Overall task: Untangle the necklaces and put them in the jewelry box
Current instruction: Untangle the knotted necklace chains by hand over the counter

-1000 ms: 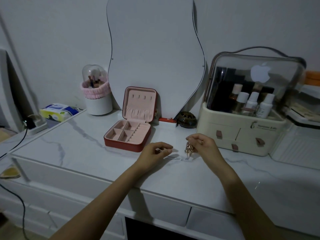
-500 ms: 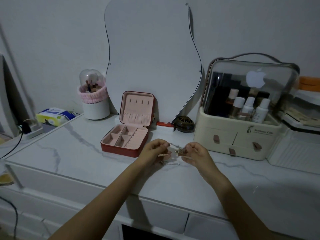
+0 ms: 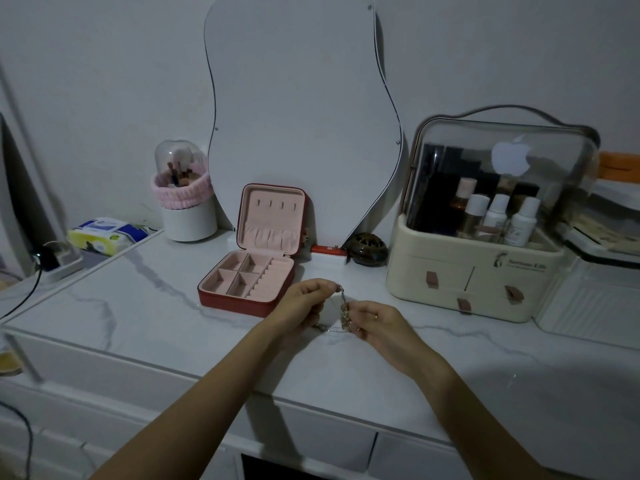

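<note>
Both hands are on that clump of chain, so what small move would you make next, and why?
Probably ease the hands slowly apart. The left hand pinches the necklaces up high, the right hand holds them lower, and the chains between still look bunched. The open jewelry box sits empty, so untangling comes first.

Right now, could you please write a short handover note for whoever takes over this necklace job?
Left hand: pinches the top of the necklaces above the table.
Right hand: grips the same tangle lower down.
Jewelry box: open, just left of the hands, its compartments look bare.
Done: tangle picked up; no chain in the box.
Left: separate the chains, then lay them in the box.
</note>
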